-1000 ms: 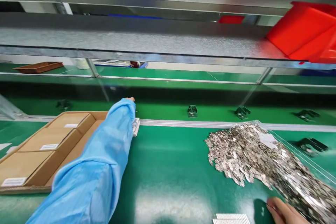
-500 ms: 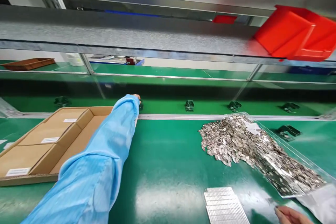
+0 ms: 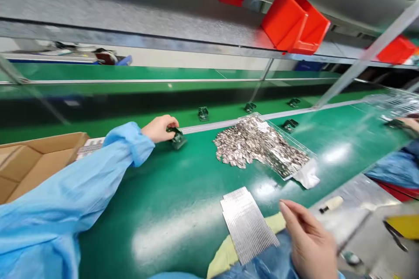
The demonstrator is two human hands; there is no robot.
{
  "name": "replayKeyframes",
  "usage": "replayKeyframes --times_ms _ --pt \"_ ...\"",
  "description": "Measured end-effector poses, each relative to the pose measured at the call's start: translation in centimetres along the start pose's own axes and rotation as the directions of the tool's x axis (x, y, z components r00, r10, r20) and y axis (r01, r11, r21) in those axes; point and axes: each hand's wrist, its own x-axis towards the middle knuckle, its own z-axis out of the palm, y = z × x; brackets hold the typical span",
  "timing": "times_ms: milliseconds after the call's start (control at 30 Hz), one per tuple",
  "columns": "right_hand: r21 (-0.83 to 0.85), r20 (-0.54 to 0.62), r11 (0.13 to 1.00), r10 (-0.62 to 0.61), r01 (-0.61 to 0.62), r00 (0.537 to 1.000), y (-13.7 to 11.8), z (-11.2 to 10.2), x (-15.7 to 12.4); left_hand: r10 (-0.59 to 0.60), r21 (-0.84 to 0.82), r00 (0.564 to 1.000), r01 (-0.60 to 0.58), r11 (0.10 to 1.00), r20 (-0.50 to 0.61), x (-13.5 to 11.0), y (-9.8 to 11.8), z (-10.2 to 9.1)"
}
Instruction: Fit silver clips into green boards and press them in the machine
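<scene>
My left hand (image 3: 160, 129), in a blue sleeve, is closed on a small dark green circuit board assembly (image 3: 178, 138) just in front of the metal rail. Its thumb and fingers pinch the upper left edge. My right hand (image 3: 309, 237) is low at the right, fingers curled and tips together. Whatever it may pinch is too small or hidden to make out. Left of it lies a block of thin silvery strips (image 3: 247, 222) in rows, overhanging the bench edge. Behind that, a heap of small shiny metal pieces (image 3: 242, 139) spills from a clear tray (image 3: 303, 150).
A cardboard box (image 3: 62, 144) stands at left. More green assemblies (image 3: 203, 113) sit along the strip behind the rail; another (image 3: 290, 125) lies beside the tray. Red bins (image 3: 291, 22) rest on the overhead shelf. A co-worker's hand (image 3: 410, 123) is at far right.
My view has swung right. My left hand has drawn back from behind the rail, bringing the circuit board assembly over the near bench. More of my right hand shows now.
</scene>
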Motion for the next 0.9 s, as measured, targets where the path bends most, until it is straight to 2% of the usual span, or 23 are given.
replayKeyframes --times_ms 100,167,200,300,367,433,500,567,667,733,767,833,900 --pt "0.059 0.130 0.995 0.078 -0.086 0.988 -1.3 1.5 -1.7 0.237 -0.116 0.964 -0.224 0.968 0.117 -3.0 4.5 3.8" --pt "0.126 0.192 0.982 0.116 -0.142 0.975 -1.5 1.7 -2.6 0.324 -0.224 0.936 -0.290 0.930 0.135 -5.2 6.1 5.5" --pt "0.157 0.204 0.973 0.133 -0.167 0.970 -1.4 1.7 -2.9 0.328 -0.282 0.938 -0.287 0.916 0.112 -6.3 6.3 6.1" --pt "0.235 0.201 0.944 0.187 -0.233 0.962 -0.9 1.2 -3.7 0.239 -0.419 0.970 -0.203 0.885 0.035 -9.3 5.9 7.5" --pt "0.269 0.232 0.922 0.219 -0.279 0.948 -0.6 1.3 -4.2 0.186 -0.406 0.981 -0.150 0.901 0.049 -11.0 5.5 8.7" --pt "0.293 0.298 0.900 0.236 -0.324 0.925 -0.6 1.8 -4.6 0.147 -0.293 0.986 -0.120 0.948 0.072 -12.1 5.6 10.1" --pt "0.309 0.362 0.881 0.239 -0.357 0.901 -0.9 2.5 -5.0 0.103 -0.171 0.994 -0.095 0.981 0.042 -12.5 6.4 11.5" --pt "0.314 0.395 0.872 0.239 -0.375 0.887 -1.4 3.2 -5.4 0.084 -0.128 0.996 -0.083 0.988 0.004 -12.3 7.3 12.5" --pt "0.297 0.403 0.874 0.252 -0.386 0.880 -2.0 3.5 -5.7 0.083 -0.237 0.996 -0.085 0.968 -0.019 -11.6 8.3 12.9" --pt "0.274 0.379 0.885 0.261 -0.377 0.888 -2.1 3.4 -5.9 0.049 -0.449 0.999 -0.039 0.893 0.011 -11.5 9.1 12.9" --pt "0.263 0.351 0.897 0.255 -0.356 0.901 -2.2 3.3 -5.9 0.032 -0.581 0.998 0.006 0.814 0.056 -11.6 9.6 13.0" --pt "0.247 0.272 0.927 0.214 -0.283 0.938 -2.2 3.2 -6.1 0.047 -0.803 0.983 0.116 0.584 0.176 -12.0 11.1 13.3" --pt "0.240 0.199 0.947 0.168 -0.215 0.965 -2.2 3.4 -6.4 0.121 -0.908 0.959 0.194 0.370 0.255 -12.5 12.9 13.7"
